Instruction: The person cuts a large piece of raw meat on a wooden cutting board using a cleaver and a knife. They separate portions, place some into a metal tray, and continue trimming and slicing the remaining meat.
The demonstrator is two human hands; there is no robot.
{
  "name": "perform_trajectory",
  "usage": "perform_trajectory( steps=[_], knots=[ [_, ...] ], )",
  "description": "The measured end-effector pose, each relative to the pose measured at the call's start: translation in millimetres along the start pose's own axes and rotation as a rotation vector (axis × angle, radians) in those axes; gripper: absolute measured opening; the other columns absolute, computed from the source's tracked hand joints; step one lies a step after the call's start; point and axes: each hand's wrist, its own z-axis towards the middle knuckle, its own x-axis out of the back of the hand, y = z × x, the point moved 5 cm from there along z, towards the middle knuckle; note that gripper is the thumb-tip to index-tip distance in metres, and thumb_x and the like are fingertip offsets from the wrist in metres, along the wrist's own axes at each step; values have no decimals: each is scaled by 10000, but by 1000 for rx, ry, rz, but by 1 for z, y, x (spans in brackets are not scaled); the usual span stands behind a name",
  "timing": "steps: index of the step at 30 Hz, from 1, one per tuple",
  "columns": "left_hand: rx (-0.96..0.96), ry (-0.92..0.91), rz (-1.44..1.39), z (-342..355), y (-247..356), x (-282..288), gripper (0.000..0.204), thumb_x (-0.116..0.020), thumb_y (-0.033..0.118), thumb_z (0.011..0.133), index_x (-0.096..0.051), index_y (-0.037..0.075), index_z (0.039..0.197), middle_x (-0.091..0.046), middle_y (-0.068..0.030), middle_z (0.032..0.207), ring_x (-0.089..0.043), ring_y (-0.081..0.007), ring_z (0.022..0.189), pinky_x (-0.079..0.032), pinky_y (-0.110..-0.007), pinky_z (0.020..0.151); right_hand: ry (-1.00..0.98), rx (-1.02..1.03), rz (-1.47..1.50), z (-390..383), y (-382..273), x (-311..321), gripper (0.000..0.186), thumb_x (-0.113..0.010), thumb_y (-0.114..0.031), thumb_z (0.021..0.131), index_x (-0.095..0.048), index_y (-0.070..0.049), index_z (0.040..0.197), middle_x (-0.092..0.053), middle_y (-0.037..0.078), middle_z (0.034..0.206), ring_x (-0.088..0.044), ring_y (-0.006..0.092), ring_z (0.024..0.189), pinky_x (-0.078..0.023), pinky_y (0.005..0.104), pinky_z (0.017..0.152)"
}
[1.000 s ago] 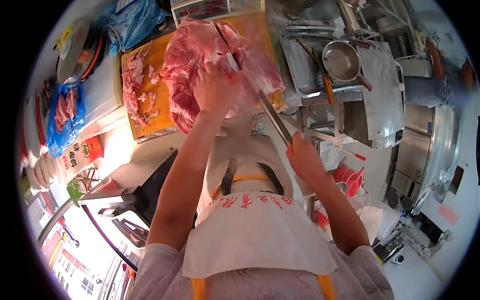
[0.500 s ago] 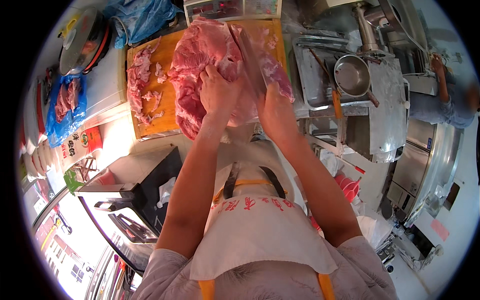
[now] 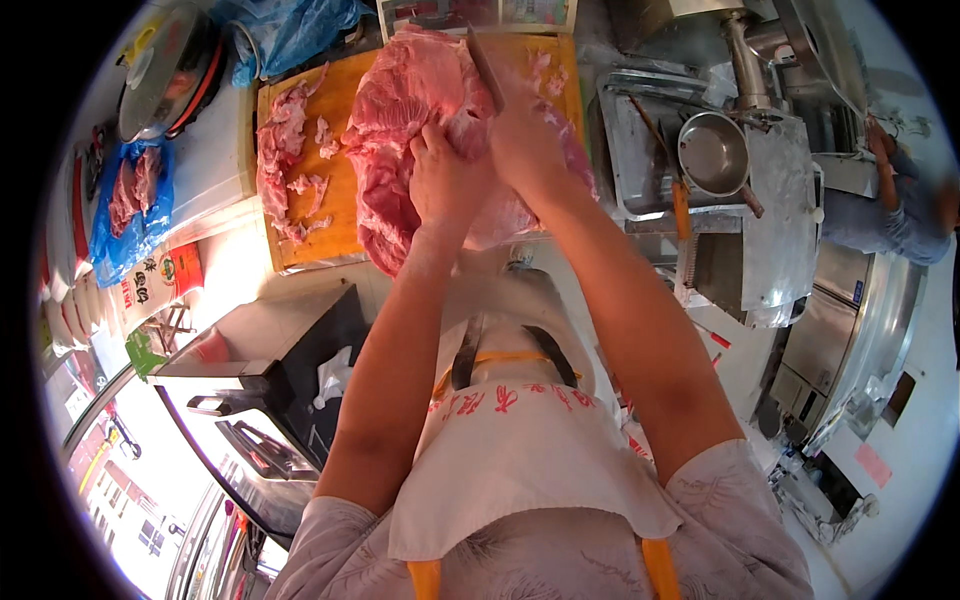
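While I'm watching from the head cam, both hands are working at upper centre of frame on a big slab of raw pink meat [image 3: 400,130]. It's lying on an orange cutting board [image 3: 335,215] w/ its lower edge hanging over the board's near side. Left hand [image 3: 447,180] is pressing down on the slab, fingers curled together & gripping the meat. Right hand [image 3: 528,140] is sitting just beside it, fingers clamped round a knife [image 3: 484,68], blade pointing up-frame & resting on the slab's top. Smaller meat trimmings [image 3: 285,160] are lying on the board's left part. Blue plastic bag [image 3: 130,215] w/ more meat is sitting at far left. Metal bowl [image 3: 712,155] is sitting in a steel tray [image 3: 640,120] at upper right, apart from the board.
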Motion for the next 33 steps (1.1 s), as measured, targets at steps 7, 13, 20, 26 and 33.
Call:
perform_trajectory(
  steps=[7,13,20,26,33],
  knots=[
    [-75,38,22,7,-8,-4,739,-710,616,910,-534,22,1313,-612,-291,1340,-673,-497,1182,-567,-566,958,-159,-176,101,21,3,-4,417,-594,-109,1032,-523,169,1335,-749,312,1198,-755,449,1122,-622,517,940],
    [-120,-23,-40,15,-13,-1,683,-835,455,830,-547,46,1295,-607,-262,1360,-643,-460,1236,-547,-537,1001,-299,-279,96,-25,16,-6,391,-540,-127,1048,-508,154,1318,-758,326,1168,-743,472,1146,-606,538,966],
    [-77,-63,-38,14,-11,2,717,-908,423,766,-562,33,1258,-615,-232,1351,-639,-440,1236,-542,-529,999,-204,-232,115,-35,31,-24,413,-524,-120,1048,-501,147,1361,-770,306,1158,-758,450,1128,-605,525,976],
    [-81,-30,-56,15,-9,-2,778,-963,438,728,-580,14,1256,-643,-226,1344,-645,-419,1246,-542,-504,1017,-216,-119,-27,-80,49,-52,528,-547,-132,1055,-451,181,1469,-792,257,1097,-799,406,1017,-642,494,889],
    [-66,-64,-30,12,-11,3,862,-956,462,730,-555,-11,1330,-672,-241,1312,-660,-428,1231,-540,-501,1024,-349,-110,-156,-136,44,-15,527,-578,-98,1031,-443,195,1448,-795,244,1014,-812,370,960,-661,460,811]
  ],
)
